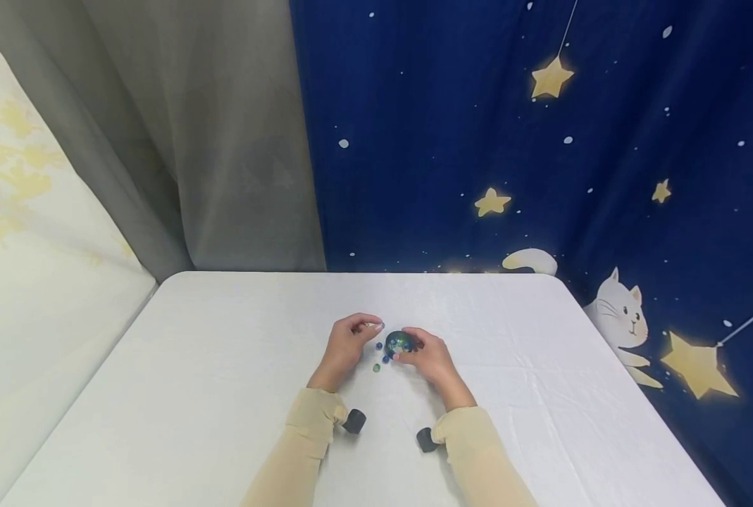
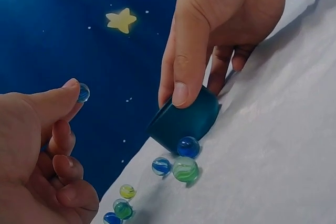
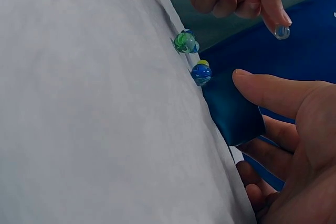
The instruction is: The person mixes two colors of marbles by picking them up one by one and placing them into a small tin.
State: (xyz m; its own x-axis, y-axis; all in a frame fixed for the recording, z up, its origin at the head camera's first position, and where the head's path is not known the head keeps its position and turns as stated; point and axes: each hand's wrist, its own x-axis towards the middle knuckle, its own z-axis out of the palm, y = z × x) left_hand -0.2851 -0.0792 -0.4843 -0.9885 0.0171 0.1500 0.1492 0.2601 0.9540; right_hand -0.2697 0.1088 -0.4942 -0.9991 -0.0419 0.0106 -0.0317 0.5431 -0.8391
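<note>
The right hand (image 1: 433, 358) grips the teal cup (image 2: 190, 121), seemingly to steady it; near the cup, the left hand (image 1: 346, 343) pinches one clear marble (image 2: 84, 93); loose marbles (image 2: 186, 170) lie beside it.

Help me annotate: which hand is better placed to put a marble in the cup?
Probably the left hand: it pinches a marble near the teal cup, which the right hand holds.
</note>
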